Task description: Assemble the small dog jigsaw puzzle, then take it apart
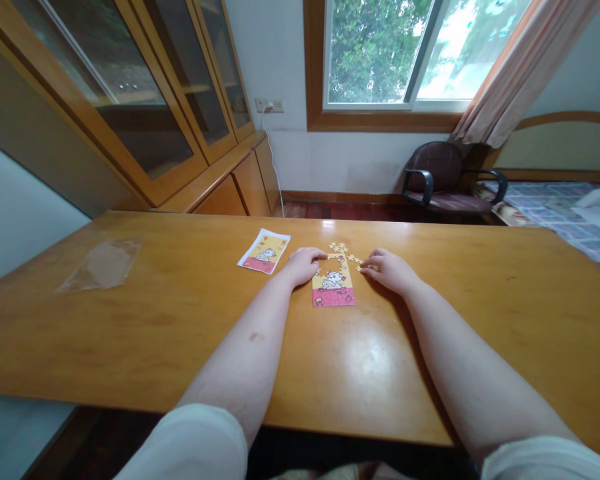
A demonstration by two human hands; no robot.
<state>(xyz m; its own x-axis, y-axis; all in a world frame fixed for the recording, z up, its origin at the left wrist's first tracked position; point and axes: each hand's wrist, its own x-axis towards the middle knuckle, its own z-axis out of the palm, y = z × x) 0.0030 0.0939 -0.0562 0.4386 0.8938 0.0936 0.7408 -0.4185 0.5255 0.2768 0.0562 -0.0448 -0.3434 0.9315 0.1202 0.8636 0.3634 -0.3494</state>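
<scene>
A partly assembled jigsaw puzzle, yellow above and pink below with a white cartoon animal, lies flat on the table. Bare wood shows through a gap in its upper part. My left hand rests at the puzzle's upper left edge, its fingers stretched over the border. To the right of the puzzle, my right hand has thumb and fingers closed together at a small puzzle piece. Several loose puzzle pieces lie just beyond the puzzle's top edge and along its right side.
A reference picture card lies left of my left hand. Farther left is a clear plastic bag on the wooden table. Beyond the table stand a glass-door cabinet, an office chair and a bed.
</scene>
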